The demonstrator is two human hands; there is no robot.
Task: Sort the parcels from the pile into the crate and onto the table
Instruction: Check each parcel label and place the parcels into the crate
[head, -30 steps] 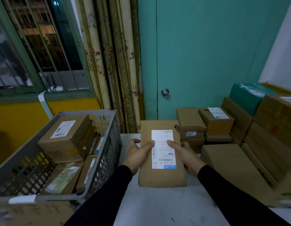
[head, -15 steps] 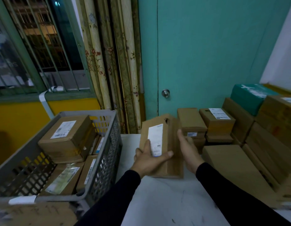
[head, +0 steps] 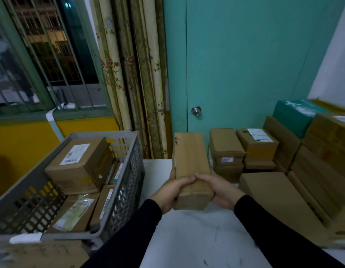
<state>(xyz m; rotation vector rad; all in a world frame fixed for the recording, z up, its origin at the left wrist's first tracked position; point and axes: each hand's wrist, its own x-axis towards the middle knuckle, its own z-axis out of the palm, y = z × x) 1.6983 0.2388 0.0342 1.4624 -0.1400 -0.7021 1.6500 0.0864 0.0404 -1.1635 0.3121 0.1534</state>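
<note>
Both hands are on one long brown parcel (head: 193,167), held up over the white worktop (head: 196,238). Left hand (head: 172,191) is wrapped round its near left edge with fingers curled over the top, and right hand (head: 221,187) grips the near right side, fingertips meeting the left's. Plain cardboard faces up. Grey crate (head: 127,188) sits to the left with several labelled boxes inside, and the pile (head: 295,171) of boxes is stacked on the right.
</note>
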